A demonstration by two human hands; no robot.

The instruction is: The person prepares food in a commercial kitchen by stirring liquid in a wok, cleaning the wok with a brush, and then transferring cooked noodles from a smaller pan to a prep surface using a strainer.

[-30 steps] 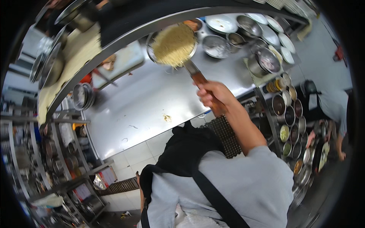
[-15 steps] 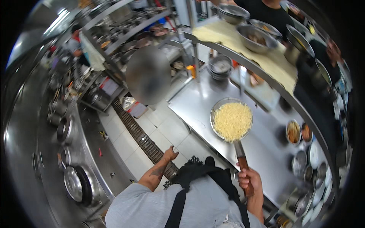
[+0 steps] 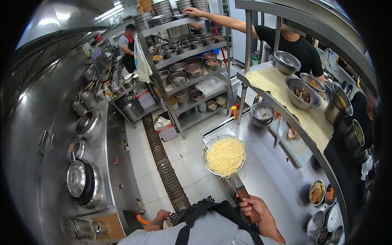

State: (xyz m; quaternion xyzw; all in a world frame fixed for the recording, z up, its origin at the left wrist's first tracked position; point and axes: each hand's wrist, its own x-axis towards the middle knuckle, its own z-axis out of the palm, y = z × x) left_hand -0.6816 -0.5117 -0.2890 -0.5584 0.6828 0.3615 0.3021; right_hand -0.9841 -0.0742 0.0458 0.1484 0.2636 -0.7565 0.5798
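My right hand [image 3: 255, 212] is wrapped round the brown wooden handle [image 3: 248, 201] of a wire strainer. A thick, flat heap of thin yellow noodles [image 3: 226, 157] covers most of the strainer's basket [image 3: 207, 163]. The basket is held over the near left edge of the steel worktable [image 3: 261, 179], partly above the floor. Low beside my apron [image 3: 192, 214] is my left hand [image 3: 161, 216]; its fingers are too foreshortened to read, and nothing shows in it.
To the left runs a steel cooking counter [image 3: 112, 163] with pots. A floor drain grate [image 3: 163, 163] lies between. Ahead stands a rack [image 3: 192, 87] of filled containers. A knife [image 3: 280, 131] lies by a cutting board [image 3: 300, 151]. Across the raised shelf [image 3: 265, 83], a person [image 3: 294, 45] stretches an arm out.
The view has swung, bringing the rack into fuller sight. My right hand has carried the noodle-filled strainer leftward, toward the table edge. My left hand has drawn back toward my body.
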